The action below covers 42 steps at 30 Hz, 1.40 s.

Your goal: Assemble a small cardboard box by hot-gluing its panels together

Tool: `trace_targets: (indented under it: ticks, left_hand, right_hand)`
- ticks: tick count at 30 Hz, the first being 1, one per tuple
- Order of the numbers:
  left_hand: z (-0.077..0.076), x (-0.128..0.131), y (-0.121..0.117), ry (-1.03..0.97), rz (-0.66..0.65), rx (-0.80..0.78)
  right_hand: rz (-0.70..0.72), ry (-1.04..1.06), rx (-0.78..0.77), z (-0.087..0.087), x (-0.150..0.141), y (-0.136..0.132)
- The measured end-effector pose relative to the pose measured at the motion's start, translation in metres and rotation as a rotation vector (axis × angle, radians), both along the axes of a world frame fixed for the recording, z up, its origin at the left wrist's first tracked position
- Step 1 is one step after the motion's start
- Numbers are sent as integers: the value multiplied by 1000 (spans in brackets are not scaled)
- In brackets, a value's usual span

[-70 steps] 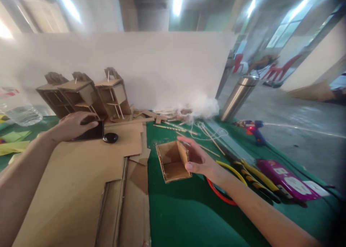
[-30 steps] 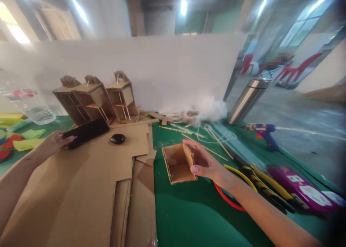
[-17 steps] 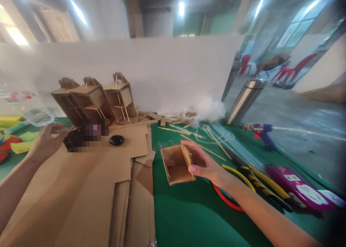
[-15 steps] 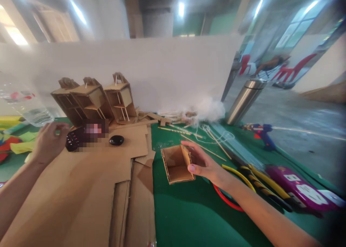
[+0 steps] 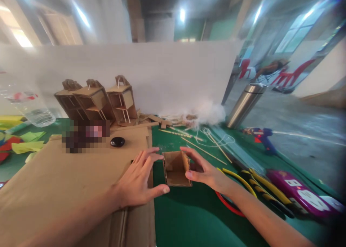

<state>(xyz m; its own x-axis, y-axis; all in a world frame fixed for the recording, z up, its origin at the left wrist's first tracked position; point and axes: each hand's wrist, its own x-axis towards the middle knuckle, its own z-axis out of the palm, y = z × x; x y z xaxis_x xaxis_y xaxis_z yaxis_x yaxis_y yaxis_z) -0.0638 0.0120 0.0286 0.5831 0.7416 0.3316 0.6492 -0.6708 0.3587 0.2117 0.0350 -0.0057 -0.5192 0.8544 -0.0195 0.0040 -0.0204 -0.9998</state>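
Observation:
A small open cardboard box (image 5: 177, 167) sits over the green tabletop near the middle of the head view, its hollow side facing me. The fingers and thumb of my right hand (image 5: 201, 167) grip its right wall. On the other side, my left hand (image 5: 142, 178) is spread, with thumb and fingers apart beside the box's left wall; whether a fingertip touches it I cannot tell. Under my left forearm lie stacked cardboard sheets (image 5: 81, 175). A black computer mouse (image 5: 117, 142) rests on the sheets beyond that hand.
Behind stand several cardboard structures (image 5: 121, 103) and a water bottle (image 5: 35, 106). To the right are yellow-handled pliers (image 5: 266, 189), a purple case (image 5: 302, 189), a blue glue gun (image 5: 266, 139) and a steel flask (image 5: 247, 104). Thin sticks (image 5: 205, 149) and white stuffing (image 5: 205, 113) lie farther back.
My left hand has come from the far left, near the blurred dark object, to the left side of the box. The right hand still holds the box in nearly the same place.

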Motion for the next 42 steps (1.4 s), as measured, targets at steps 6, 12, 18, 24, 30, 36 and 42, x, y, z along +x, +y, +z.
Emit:
trace_targets:
  ticks: [6, 12, 18, 24, 30, 36, 42]
  left_hand:
    - [-14, 13, 9, -32, 35, -162]
    - [-12, 14, 9, -61, 21, -193]
    - [-12, 13, 9, -72, 55, -259]
    - [-10, 14, 9, -68, 59, -295]
    - [-11, 13, 9, -81, 63, -276]
    - [-14, 11, 10, -115, 66, -307]
    - [-13, 11, 9, -127, 44, -336]
  right_hand:
    - [-17, 58, 13, 3, -4, 0]
    - [-29, 70, 38, 6, -6, -1]
    - [-1, 80, 54, 11, -8, -3]
    - [0, 85, 51, 11, -8, -3]
    - [4, 96, 65, 7, -7, -2]
    - [4, 102, 79, 7, -7, -2]
    - [18, 118, 62, 6, -6, -4]
